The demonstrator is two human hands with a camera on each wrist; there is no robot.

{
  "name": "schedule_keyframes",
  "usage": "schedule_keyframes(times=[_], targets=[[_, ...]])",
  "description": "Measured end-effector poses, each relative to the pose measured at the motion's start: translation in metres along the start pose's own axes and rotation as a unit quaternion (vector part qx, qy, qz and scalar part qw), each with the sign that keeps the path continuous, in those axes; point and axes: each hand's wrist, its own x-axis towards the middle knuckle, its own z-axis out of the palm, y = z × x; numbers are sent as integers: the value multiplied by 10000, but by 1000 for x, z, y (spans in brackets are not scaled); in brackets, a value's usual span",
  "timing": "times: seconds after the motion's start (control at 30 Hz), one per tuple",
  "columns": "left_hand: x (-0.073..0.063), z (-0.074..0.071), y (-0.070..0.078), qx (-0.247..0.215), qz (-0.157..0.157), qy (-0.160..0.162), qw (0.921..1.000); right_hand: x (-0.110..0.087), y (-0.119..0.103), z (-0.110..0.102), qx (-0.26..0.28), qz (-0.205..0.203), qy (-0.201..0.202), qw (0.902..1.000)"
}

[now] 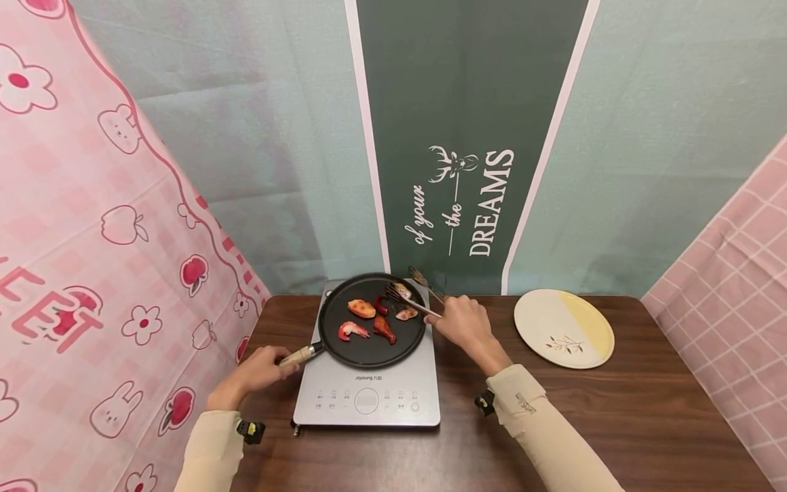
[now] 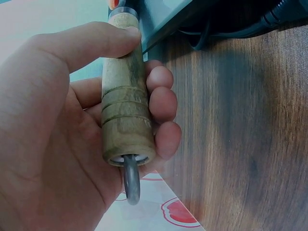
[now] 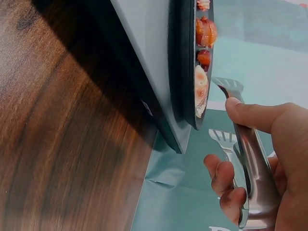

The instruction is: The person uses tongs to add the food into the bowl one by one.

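Observation:
My left hand grips the wooden handle of a round black frying pan, thumb along its top and fingers curled around it. A metal loop sticks out of the handle's end. My right hand holds metal serving tongs at the pan's right side. Their slotted tips stand apart; one is over the pan, the other beyond its rim, with nothing between them. In the pan lie a shrimp, a drumstick, a golden oval piece, a dark red piece and pale browned pieces.
The pan sits on a silver induction cooker on a dark wooden table. A white and yellow oval plate lies to the right. A black cable runs beside the cooker. Printed cloths hang behind and at both sides.

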Motion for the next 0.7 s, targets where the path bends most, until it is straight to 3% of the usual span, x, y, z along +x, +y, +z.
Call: schedule_keyframes(times=[0.7], targets=[[1, 1, -4, 15, 133, 3, 9999, -3, 18, -4, 4, 25, 197, 9998]])
